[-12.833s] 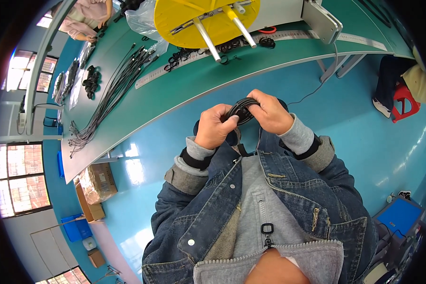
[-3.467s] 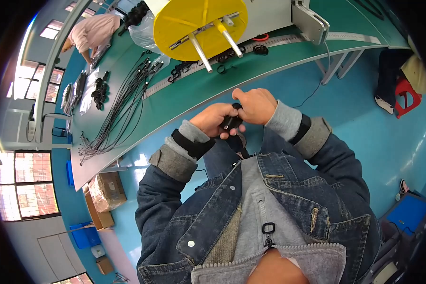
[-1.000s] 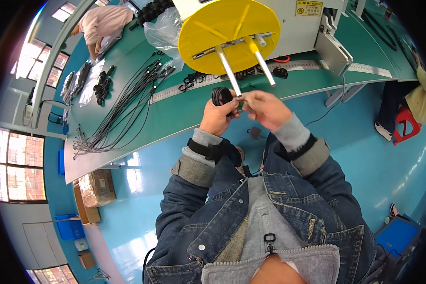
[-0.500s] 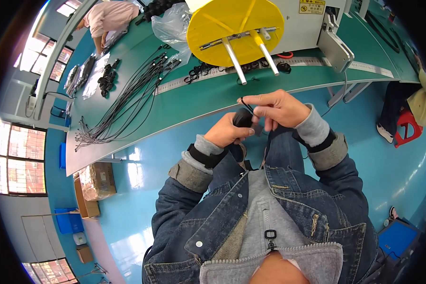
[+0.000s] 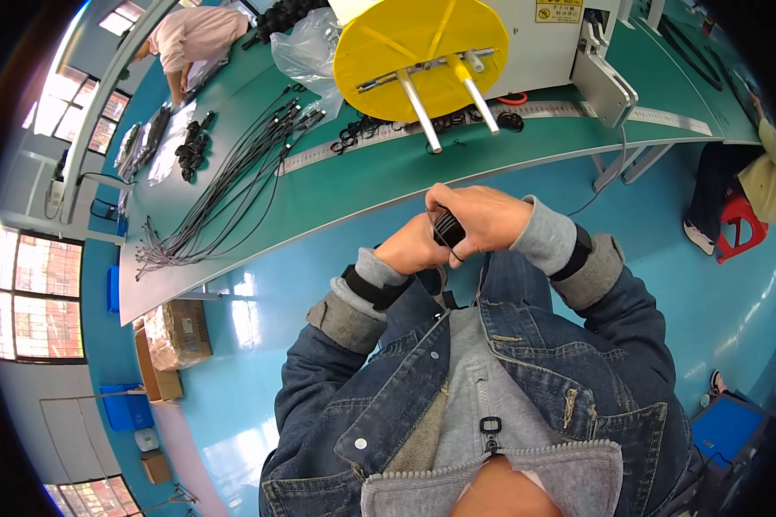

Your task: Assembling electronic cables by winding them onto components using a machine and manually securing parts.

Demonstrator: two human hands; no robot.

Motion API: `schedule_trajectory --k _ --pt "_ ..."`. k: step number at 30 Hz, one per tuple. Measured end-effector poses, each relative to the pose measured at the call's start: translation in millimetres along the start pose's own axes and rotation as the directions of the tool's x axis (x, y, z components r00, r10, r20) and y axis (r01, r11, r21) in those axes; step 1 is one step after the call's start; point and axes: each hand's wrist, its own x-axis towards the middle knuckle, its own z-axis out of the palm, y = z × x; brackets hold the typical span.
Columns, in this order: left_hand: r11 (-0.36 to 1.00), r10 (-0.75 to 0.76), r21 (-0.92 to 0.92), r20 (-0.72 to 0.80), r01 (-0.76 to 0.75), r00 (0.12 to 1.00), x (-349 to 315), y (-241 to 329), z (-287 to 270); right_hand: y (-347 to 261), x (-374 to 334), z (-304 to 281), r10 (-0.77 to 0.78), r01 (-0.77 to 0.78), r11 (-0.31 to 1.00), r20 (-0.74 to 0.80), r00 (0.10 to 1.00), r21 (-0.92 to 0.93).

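A small coil of black cable (image 5: 447, 229) sits between my hands, above my lap and just off the near edge of the table. My left hand (image 5: 409, 248) is closed round its left side. Fingers of my right hand (image 5: 485, 217) wrap over the coil from the right, and a thin dark strand shows below, by the fingertips. The coil's far side and underside are hidden by my hands. Beyond them stands a machine with a round yellow disc (image 5: 418, 82) and two metal rods, one of them partly yellow.
On the green table (image 5: 315, 202) lie a bundle of dark cables (image 5: 224, 194), a steel ruler (image 5: 319, 153), black ties (image 5: 358, 133) and a clear plastic bag (image 5: 306, 56). A person (image 5: 194, 39) leans over the far left. A red stool (image 5: 741, 226) stands at right.
My right hand has come down and left from pinching a loop of the strand and now closes over the coil. My left hand stays nearly in place.
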Motion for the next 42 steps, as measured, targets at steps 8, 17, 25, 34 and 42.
schedule_trajectory --k 8,17,25,34,42 --pt "0.472 0.093 -0.879 -0.030 -0.070 0.995 -27 -10 -16 7 -35 50 0.571 -0.225 0.104 0.127 0.811 0.969" --pt "0.418 -0.185 -0.908 -0.082 0.003 0.979 -45 -40 -21 25 -67 86 0.742 -0.307 0.009 0.199 0.640 0.952" --pt "0.548 -0.433 -0.797 -0.013 0.252 0.901 -63 -46 -37 43 -82 104 0.753 -0.344 -0.062 0.270 0.600 0.937" --pt "0.632 0.365 0.480 -0.877 0.608 0.313 -95 -3 -300 41 -70 104 0.753 -0.370 -0.075 0.295 0.589 0.926" --pt "0.430 -0.040 0.443 -0.861 0.786 0.507 -70 -71 -262 43 -70 107 0.755 -0.405 -0.030 0.287 0.590 0.914"
